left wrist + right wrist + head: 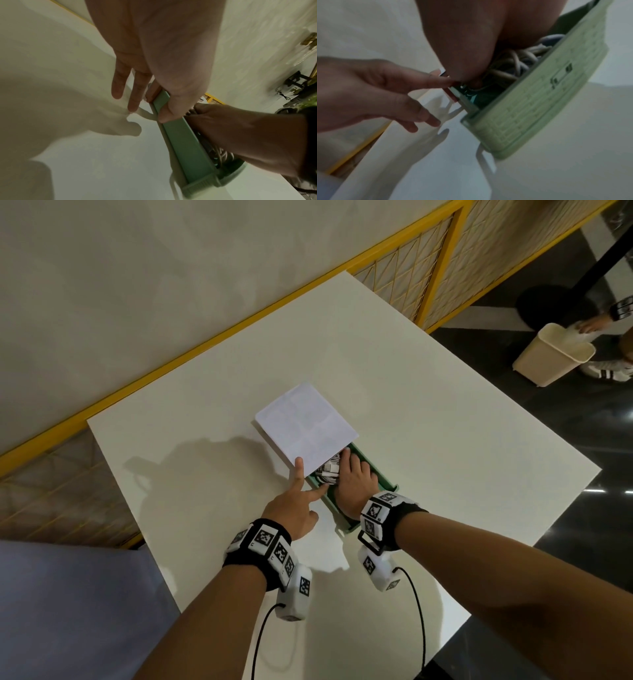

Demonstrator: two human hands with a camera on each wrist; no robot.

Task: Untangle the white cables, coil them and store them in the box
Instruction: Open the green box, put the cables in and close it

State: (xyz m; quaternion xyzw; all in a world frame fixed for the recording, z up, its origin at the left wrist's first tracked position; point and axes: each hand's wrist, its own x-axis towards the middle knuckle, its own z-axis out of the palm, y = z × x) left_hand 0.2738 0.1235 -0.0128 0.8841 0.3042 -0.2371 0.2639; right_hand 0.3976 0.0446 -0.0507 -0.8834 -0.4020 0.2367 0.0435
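Both forearms reach in from the near edge of the white table (428,392), each wrist wrapped in a black band with patterned white blocks. Right hand (354,479) lies flat inside the green box (383,477), fingers straight and pressing down on the white cables (329,470), which sit bundled in the box's open near half; the right wrist view shows the loops (520,58) packed under the palm against the ribbed end wall (530,108). Left hand (294,508) rests beside the box, fingers fairly wide: the forefinger points straight up onto the corner of a white lid (305,429) that covers the far half of the box, while the thumb (169,109) lies against the near long wall (181,142). Whether the lid rests on the box rim or is raised at an angle cannot be told. Behind the table runs a yellow-framed mesh railing (404,272). On the dark floor at right stands a beige bin (551,357), with another person's hand (591,325) at its rim.
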